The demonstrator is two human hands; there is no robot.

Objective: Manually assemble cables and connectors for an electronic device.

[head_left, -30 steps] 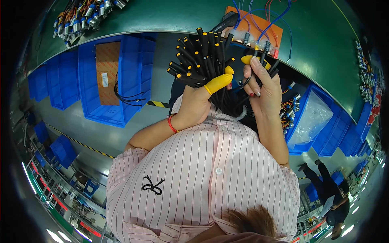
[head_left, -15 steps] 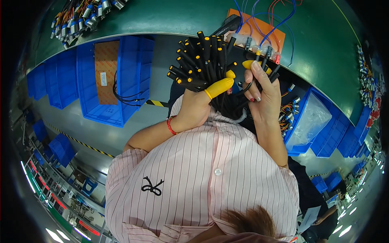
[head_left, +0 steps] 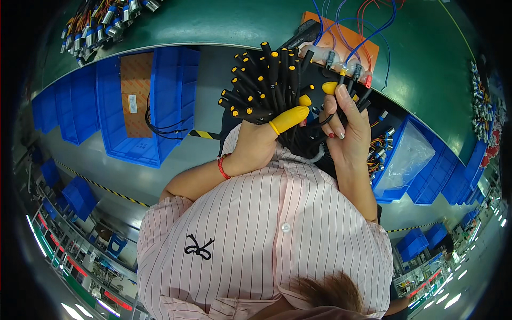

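Observation:
A thick bundle of black cables (head_left: 260, 88) with yellow-cored ends fans out in front of my chest. My left hand (head_left: 253, 146), wearing yellow finger cots on its thumb and another finger, is closed around this bundle. To its right, my right hand (head_left: 351, 128) pinches one or more black cable ends (head_left: 326, 118) between thumb and fingers; a yellow cot covers one fingertip. Just beyond these fingers, at the bench edge, is an orange board (head_left: 352, 40) carrying clear-based clips with blue, purple and red wires (head_left: 368, 34). Parts of the held cables are hidden behind my fingers.
The green bench (head_left: 224, 24) curves across the far side, with metal-capped wired connectors (head_left: 101, 26) piled at its left. Blue bins (head_left: 128, 144) hang below on the left. At the right, a blue bin holds clear plastic film (head_left: 408, 160), beside more wired connectors (head_left: 380, 152).
My right fingers have shifted slightly, the yellow-tipped one now pointing up more. The left hand keeps its grip. At the lower right, a person in dark clothing has mostly moved out of sight.

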